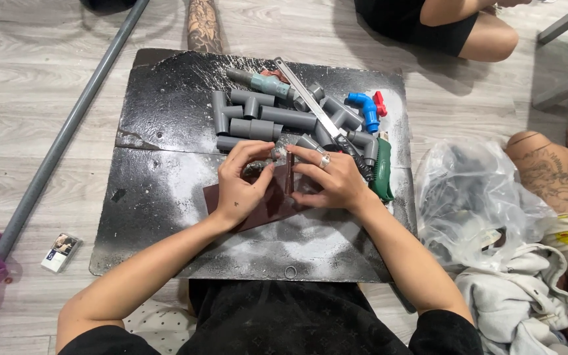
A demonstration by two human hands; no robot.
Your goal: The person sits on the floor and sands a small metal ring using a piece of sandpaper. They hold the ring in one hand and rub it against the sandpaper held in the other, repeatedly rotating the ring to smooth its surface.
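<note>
On the pale wooden floor [27, 85] lies a big black board [159, 217], dusted with white powder, which seems to serve as a work surface so the floor stays clean. A long grey pipe [67, 131] runs slantwise past its left edge, and a crumpled clear plastic bag [468, 197] sits to its right beside a heap of light cloth [514, 296]. At the far end of the board is a heap of grey pipe fittings [264, 115], kept close within reach, with a hand saw [310, 98] laid across them, its green handle [382, 177] just beside the right wrist, and a blue elbow fitting [365, 108] near it. A brown sheet of sandpaper [267, 207] lies flat under both hands, likely to rub a piece smooth. The left hand [241, 187] is curled, its fingers closed around a small grey fitting [261, 165] pressed against the sheet. The right hand [333, 181], ring on one finger, bends over the sheet's upturned edge, fingertips pinching it to keep it steady
</note>
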